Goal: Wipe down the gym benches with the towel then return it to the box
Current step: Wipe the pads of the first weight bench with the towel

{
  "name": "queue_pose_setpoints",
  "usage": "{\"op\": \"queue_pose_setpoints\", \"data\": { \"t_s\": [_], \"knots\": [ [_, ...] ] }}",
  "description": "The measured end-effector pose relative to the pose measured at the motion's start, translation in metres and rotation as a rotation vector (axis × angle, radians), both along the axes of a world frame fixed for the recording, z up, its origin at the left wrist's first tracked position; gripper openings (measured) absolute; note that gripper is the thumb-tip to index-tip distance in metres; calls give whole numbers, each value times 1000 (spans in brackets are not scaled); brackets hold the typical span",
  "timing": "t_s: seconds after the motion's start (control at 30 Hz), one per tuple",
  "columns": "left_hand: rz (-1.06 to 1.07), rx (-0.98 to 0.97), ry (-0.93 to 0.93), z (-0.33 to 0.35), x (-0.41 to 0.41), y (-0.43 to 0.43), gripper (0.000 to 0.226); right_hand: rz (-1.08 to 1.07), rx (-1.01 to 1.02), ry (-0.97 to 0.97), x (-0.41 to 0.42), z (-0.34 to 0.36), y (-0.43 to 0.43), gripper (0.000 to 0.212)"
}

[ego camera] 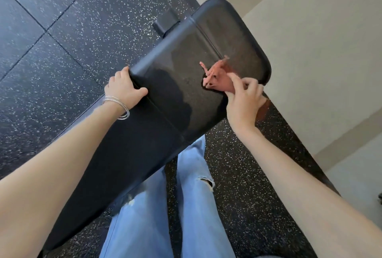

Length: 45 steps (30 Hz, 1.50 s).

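A black padded gym bench (177,67) runs diagonally from the lower left to the upper right of the head view, its far pad shiny. My left hand (124,87) grips the bench's left edge near the seam between the pads; thin silver bangles circle that wrist. My right hand (245,96) pinches a small pink towel (217,76), bunched up and held against the far pad near its right edge. Part of the towel is hidden behind my fingers. No box is in view.
Black rubber floor tiles with white flecks (62,40) surround the bench. A beige wall (320,51) with a baseboard runs along the right. My legs in blue ripped jeans (186,206) stand close to the bench's near side. A black bench foot (165,23) sticks out at the top.
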<state>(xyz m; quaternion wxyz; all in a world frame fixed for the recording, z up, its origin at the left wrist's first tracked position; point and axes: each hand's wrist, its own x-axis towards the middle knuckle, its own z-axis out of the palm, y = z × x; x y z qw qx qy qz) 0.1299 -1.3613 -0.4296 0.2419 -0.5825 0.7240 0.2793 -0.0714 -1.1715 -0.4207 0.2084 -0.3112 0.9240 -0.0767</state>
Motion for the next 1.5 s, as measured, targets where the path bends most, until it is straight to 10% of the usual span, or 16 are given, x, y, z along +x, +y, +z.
{"op": "queue_pose_setpoints", "data": {
  "t_s": [0.5, 0.83, 1.3, 1.5],
  "knots": [
    [-58, 17, 19, -7, 11, 2, 93, 176, 2, 59, -68, -14, -189, 37],
    [-78, 23, 63, -4, 18, 2, 93, 287, 3, 150, -53, -8, -48, 40],
    [-46, -40, 79, -12, 17, 8, 93, 241, 219, 90, -86, -10, -230, 36],
    [-43, -26, 67, -11, 16, 8, 93, 381, 47, 132, -9, -5, -169, 38]
  ]
}}
